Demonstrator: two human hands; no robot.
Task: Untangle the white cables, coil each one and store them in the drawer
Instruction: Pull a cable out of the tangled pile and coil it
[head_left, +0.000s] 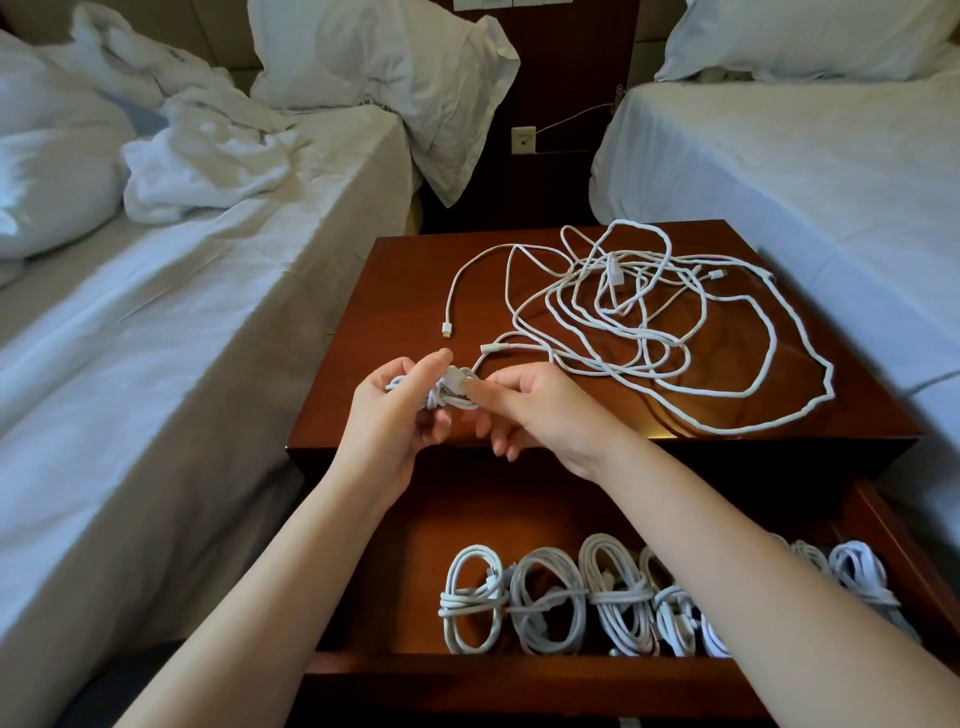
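A tangle of white cables (639, 312) lies spread over the top of the dark wooden nightstand (395, 291). Over its front edge, my left hand (395, 415) grips a small coiled white cable (447, 395). My right hand (530, 405) pinches the end of that same coil from the right with thumb and forefinger. Below my arms the drawer (878, 525) stands open. Inside it lie several coiled white cables (550, 597) in a row, partly hidden by my right forearm.
Beds with white sheets flank the nightstand: a rumpled one (182, 249) on the left, a made one (779, 156) on the right. A pillow (384, 57) overhangs the gap behind the nightstand. A wall socket (523, 139) sits on the dark panel behind.
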